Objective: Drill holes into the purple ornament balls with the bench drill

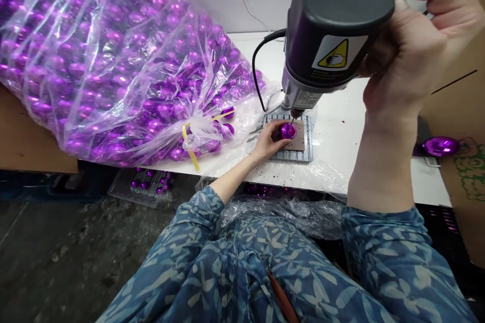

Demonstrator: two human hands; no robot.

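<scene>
A shiny purple ball (288, 130) sits on a brown pad (299, 142) over the grey metal base (308, 154) of a small drill press (337, 15). My left hand (269, 140) grips the ball from the left, thumb and fingers round its sides. The thin drill bit (292, 120) comes down at the top of the ball; whether it has entered it I cannot tell. Beside the black motor housing, my right hand (413, 35) is raised with its fingers curled. What those fingers hold is hidden behind the housing.
A big clear bag (125, 65) of purple balls, tied with a yellow strip (190, 149), covers the left of the white table (333, 136). Dark shavings lie around the base. Cardboard stands at the right, near another purple ball (440, 146). A tray (138, 186) holds several balls below left.
</scene>
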